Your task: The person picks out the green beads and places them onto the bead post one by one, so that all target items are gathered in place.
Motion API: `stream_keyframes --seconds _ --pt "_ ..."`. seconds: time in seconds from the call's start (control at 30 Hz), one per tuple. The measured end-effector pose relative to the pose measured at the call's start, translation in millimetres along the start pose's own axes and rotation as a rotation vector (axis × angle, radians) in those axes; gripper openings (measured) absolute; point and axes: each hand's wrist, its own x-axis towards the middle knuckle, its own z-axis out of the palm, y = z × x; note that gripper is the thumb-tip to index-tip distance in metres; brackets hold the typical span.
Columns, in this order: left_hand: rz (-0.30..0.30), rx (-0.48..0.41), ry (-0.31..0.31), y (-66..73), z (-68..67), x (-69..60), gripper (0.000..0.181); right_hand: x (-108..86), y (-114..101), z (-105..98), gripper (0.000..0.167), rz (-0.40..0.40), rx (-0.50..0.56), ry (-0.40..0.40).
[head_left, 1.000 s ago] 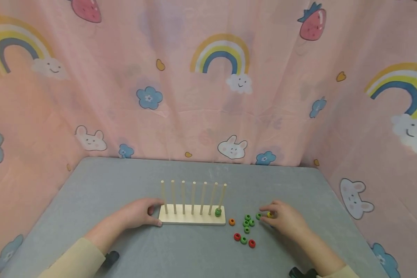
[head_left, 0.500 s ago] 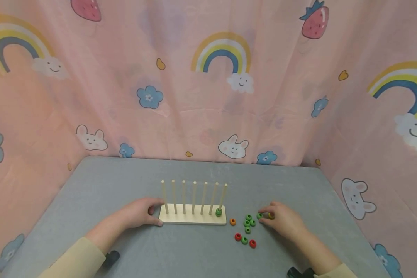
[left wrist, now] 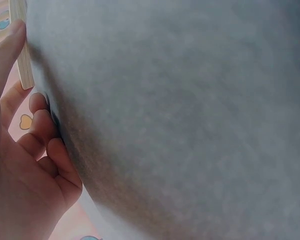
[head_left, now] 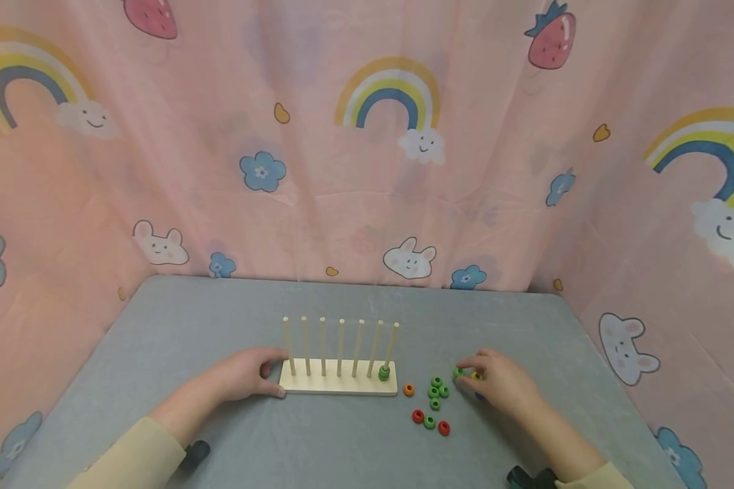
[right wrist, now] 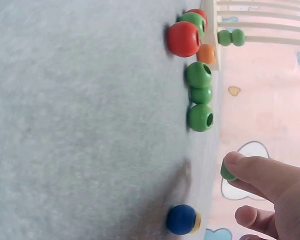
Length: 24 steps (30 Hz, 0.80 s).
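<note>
My left hand [head_left: 249, 373] grips the left end of the pale wooden peg board [head_left: 336, 386], thumb on the front edge. Two green beads [right wrist: 231, 38] sit on the rightmost peg. Between thumb and finger, my right hand [head_left: 506, 386] pinches a green bead [right wrist: 226, 173], raised off the table in the right wrist view. A blue bead [right wrist: 180, 219] and a yellow bead [right wrist: 196, 222] lie below that hand. Left of it are several loose green beads [head_left: 437, 382], two red beads [head_left: 444, 428] and an orange bead [head_left: 408, 390].
The grey table [head_left: 251, 435] reaches back to a pink printed curtain [head_left: 318, 224], which also hangs along both sides. Seven upright pegs rise from the board. Dark wrist straps show near both sleeves.
My right hand has lifted slightly with the green bead between its fingertips, and a bit of the blue bead now shows beneath it. The left hand has stayed on the board.
</note>
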Motion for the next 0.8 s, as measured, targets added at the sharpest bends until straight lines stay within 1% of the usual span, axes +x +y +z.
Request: stream_keyframes --seconds 0.13,0.33,0.53,0.8 --pt "-0.001 -0.001 -0.002 0.1 0.3 -0.2 0.064 -1.0 -2 -3 0.025 -0.007 0.023 0.039" --pt "-0.001 -0.017 -0.005 0.1 -0.1 0.0 0.064 -2.6 -11 -9 0.026 -0.050 0.069 0.111" --pt "-0.001 -0.009 -0.003 0.1 -0.2 -0.1 0.064 -4.3 -31 -15 0.025 -0.071 0.108 0.189" --pt "0.001 -0.007 -0.006 0.9 -1.1 -0.7 0.064 -1.6 -58 -21 0.026 -0.104 0.180 0.292"
